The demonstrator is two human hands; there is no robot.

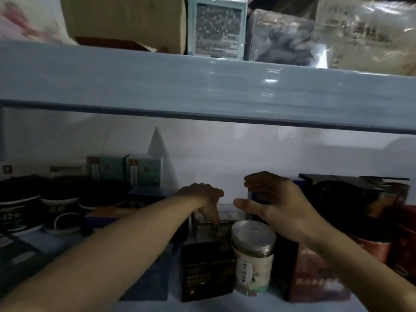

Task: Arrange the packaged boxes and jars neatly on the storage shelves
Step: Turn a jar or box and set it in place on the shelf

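Note:
Both my arms reach into the dim lower shelf (225, 305). My left hand (202, 197) hangs bent at the wrist, and its fingers hook down over the top of a clear-lidded box (227, 216). My right hand (276, 203) curls its fingers over the top of a dark blue box (256, 198), with the thumb stretched out to the left. In front stand a black box (207, 273), a jar with a silver lid (253, 255) and a dark red box (315, 282), side by side.
Black-lidded jars (29, 212) and teal boxes (126, 171) fill the left of the shelf. Dark and red boxes (371, 206) are stacked at the right. The pale blue upper shelf (202, 86) carries a cardboard box (126, 21), a framed pale box (217, 28) and plastic packets (337, 34).

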